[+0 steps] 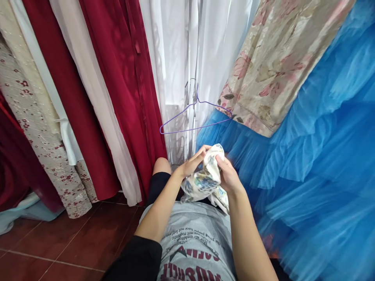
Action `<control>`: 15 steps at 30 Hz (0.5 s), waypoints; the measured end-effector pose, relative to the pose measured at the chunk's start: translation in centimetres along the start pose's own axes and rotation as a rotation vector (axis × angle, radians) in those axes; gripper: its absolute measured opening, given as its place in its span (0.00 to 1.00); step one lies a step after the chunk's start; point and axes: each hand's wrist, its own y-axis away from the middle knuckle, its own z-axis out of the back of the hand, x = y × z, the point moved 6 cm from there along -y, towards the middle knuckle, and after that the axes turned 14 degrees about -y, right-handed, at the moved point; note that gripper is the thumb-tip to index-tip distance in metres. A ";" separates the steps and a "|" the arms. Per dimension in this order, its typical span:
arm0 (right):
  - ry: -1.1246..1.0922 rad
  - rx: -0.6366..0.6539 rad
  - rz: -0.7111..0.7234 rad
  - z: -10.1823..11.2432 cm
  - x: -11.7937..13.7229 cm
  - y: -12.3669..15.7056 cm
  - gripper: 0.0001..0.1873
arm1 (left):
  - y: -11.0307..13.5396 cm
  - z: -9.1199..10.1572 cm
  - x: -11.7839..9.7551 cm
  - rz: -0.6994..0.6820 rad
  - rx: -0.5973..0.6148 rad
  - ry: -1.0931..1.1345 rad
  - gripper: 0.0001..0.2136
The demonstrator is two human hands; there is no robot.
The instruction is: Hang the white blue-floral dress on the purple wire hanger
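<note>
A bunched white garment with a blue, green and yellow print (202, 183) is gathered in front of my lap; its exact kind cannot be made out. My right hand (231, 175) grips its upper right side, with the thumb pressed over a fold. On the other side, my left hand (191, 164) has its fingers around the back of the bunched cloth, partly hidden by it. One end of the cloth hangs below my right hand. Just beyond both hands, a bare purple wire hanger (195, 116) hangs in front of white fabric.
Long dark red (123, 78) and pale pink (88, 70) garments hang at the left. White drapes (172, 58) hang straight ahead. To the right are a floral beige garment (275, 74) and a wide blue tulle skirt (328, 168). Dark red tiles (76, 238) cover the floor.
</note>
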 end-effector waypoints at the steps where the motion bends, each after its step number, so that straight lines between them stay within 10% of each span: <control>1: 0.013 -0.009 -0.009 0.3 0.4 0.2 0.25 | -0.1 -0.5 0.4 0.018 0.057 -0.008 0.30; 7: 0.122 0.001 0.000 1.7 4.6 1.7 0.24 | 2.0 -0.8 2.9 0.168 0.339 -0.315 0.31; 12: 0.483 0.547 -0.277 -1.6 5.6 2.4 0.17 | 5.2 6.3 2.2 0.108 0.265 -0.725 0.19; 15: 0.639 0.646 -0.295 -2.8 5.8 1.3 0.15 | 6.7 10.4 1.9 0.135 0.180 -0.724 0.13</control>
